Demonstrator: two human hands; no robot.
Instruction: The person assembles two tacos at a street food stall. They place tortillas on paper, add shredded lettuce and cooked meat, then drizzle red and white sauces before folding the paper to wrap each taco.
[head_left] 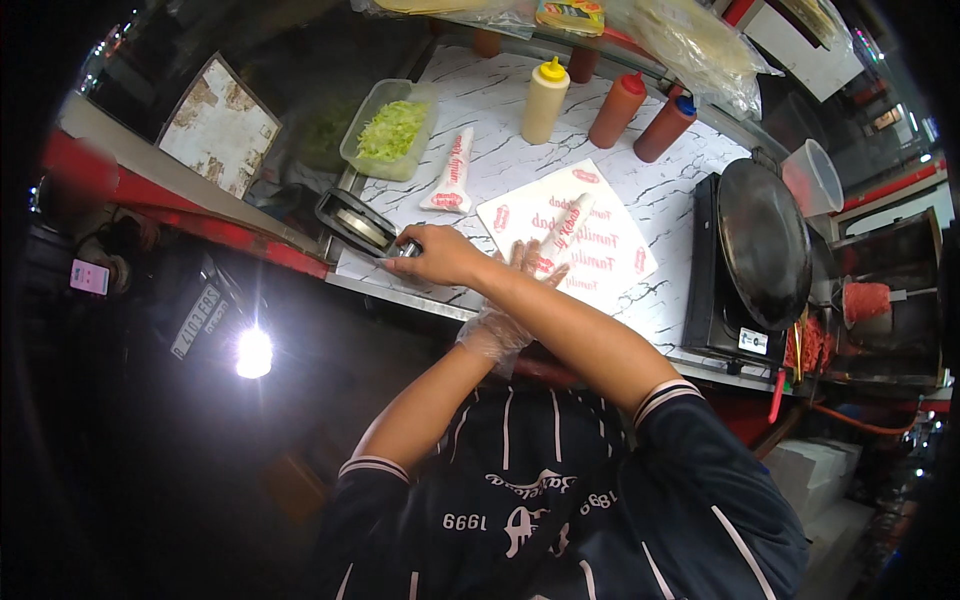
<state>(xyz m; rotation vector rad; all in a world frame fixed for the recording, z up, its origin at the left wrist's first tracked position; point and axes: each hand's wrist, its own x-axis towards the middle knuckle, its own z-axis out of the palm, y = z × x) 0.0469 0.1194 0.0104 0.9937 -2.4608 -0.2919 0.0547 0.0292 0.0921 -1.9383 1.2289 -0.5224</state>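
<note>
My arms cross, the right one over the left. In a clear plastic glove, my left hand (527, 266) holds the lower end of a kebab roll wrapped in printed paper (571, 225). That roll lies slanted on a stack of white wrapping sheets with red print (615, 240). My bare right hand (440, 256) reaches to the left, its fingers closed on the near end of a black tape dispenser (355, 220) at the counter's edge. Whether a strip of tape is between the fingers is too small to tell. Another wrapped kebab (453, 172) lies beyond my right hand.
Shredded lettuce fills a plastic tub (420, 150) at the back left. Yellow-capped (545, 102), red-capped (617, 110) and blue-capped (665, 130) sauce bottles stand at the back. On the right is a round black griddle (765, 245), with a meat spit (866, 302) beyond it.
</note>
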